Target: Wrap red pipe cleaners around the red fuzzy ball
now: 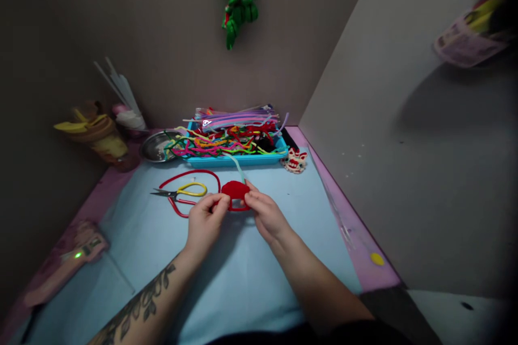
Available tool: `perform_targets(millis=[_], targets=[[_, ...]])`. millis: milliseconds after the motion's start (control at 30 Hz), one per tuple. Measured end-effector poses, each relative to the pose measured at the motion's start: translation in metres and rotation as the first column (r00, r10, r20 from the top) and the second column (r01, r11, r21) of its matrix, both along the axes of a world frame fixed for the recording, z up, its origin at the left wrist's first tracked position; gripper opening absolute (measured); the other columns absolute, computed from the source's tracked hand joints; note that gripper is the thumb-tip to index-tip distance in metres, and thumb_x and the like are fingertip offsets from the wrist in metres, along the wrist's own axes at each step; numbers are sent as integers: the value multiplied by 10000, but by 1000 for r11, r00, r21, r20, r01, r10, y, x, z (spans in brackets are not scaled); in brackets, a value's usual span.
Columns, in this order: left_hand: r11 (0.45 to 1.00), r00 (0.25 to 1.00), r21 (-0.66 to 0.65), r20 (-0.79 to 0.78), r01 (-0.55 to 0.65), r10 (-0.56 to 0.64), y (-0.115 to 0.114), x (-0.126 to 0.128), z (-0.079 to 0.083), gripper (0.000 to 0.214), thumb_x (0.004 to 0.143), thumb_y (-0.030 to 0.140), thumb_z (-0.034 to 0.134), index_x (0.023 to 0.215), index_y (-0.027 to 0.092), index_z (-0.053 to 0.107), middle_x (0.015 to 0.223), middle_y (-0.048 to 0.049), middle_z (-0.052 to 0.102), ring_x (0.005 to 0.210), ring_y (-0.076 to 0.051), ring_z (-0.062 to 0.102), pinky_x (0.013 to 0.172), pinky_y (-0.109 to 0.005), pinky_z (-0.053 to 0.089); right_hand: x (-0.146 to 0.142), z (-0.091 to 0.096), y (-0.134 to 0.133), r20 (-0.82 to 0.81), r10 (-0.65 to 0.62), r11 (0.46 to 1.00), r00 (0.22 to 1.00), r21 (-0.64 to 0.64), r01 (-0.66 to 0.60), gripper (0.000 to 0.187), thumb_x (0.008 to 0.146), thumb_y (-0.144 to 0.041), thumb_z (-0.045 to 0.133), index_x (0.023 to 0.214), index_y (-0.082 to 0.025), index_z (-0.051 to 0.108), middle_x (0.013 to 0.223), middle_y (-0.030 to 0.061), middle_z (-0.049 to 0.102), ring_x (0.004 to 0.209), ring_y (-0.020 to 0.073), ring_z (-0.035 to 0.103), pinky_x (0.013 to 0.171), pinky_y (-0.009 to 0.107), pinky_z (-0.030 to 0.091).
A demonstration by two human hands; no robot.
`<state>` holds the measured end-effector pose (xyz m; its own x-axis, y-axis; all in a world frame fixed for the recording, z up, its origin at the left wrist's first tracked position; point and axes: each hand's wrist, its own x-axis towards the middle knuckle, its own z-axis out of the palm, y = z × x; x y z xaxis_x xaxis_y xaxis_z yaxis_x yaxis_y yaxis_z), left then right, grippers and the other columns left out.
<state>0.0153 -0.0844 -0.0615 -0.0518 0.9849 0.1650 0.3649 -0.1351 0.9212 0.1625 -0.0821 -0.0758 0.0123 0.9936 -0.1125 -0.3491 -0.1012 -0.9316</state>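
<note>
Both hands meet over the light blue mat. My left hand pinches the left side of a small red pipe-cleaner piece, a fuzzy wound lump with a thin red loop under it. My right hand grips its right side with closed fingers. A pale green pipe cleaner sticks up from behind the red piece toward the tray. A long red pipe cleaner curves across the mat to the left, beside yellow-handled scissors.
A blue tray piled with several coloured pipe cleaners stands at the back. Left of it are a metal dish and a brown cup. A small red-and-white figure sits right of the tray. A pink glue gun lies front left. Grey walls close in.
</note>
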Motion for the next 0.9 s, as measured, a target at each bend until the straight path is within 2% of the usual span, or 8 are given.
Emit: perform_targets(millis=[167, 333, 500, 767, 900], targets=[[1000, 1000, 18, -11, -7, 7, -1, 0, 0, 247, 812, 368, 573, 747, 171, 705, 596, 21, 506, 569, -127, 455, 580, -248, 370, -1, -1, 1, -124, 67, 997, 990, -20, -70, 301, 664, -492, 743, 652, -193, 704, 1169, 86, 679, 1251, 279, 511, 1110, 457, 298], [999, 1000, 31, -18, -3, 4, -1, 1, 0, 245, 805, 367, 575, 736, 171, 705, 589, 22, 509, 562, -129, 458, 576, -249, 373, -1, 0, 1, -146, 94, 994, 985, -38, -101, 338, 667, -501, 741, 800, -191, 740, 1010, 85, 734, 1116, 284, 603, 1037, 479, 396], [999, 1000, 36, -17, 14, -13, -1, 2, 0, 241, 802, 365, 582, 732, 172, 706, 596, 17, 521, 568, -130, 464, 577, -247, 375, -2, 0, 2, -200, 86, 995, 976, -25, -93, 273, 665, -429, 741, 793, -188, 734, 1008, 82, 733, 1108, 275, 611, 1049, 458, 392], [999, 999, 10, 2, 36, -36, -2, 3, -2, 236, 805, 359, 589, 743, 167, 710, 590, 17, 524, 566, -127, 463, 572, -247, 368, -8, -11, 1, -106, -109, 993, 988, -53, 104, 202, 684, -364, 680, 807, -208, 717, 1084, 84, 715, 1159, 275, 586, 1009, 434, 432], [999, 998, -6, 25, 53, -53, -2, 3, -2, 238, 806, 360, 594, 741, 162, 708, 604, 12, 545, 581, -128, 472, 584, -248, 374, -10, -12, 1, -118, -141, 989, 983, -57, 135, 188, 652, -354, 700, 781, -217, 714, 1136, 76, 695, 1241, 278, 526, 1046, 444, 394]])
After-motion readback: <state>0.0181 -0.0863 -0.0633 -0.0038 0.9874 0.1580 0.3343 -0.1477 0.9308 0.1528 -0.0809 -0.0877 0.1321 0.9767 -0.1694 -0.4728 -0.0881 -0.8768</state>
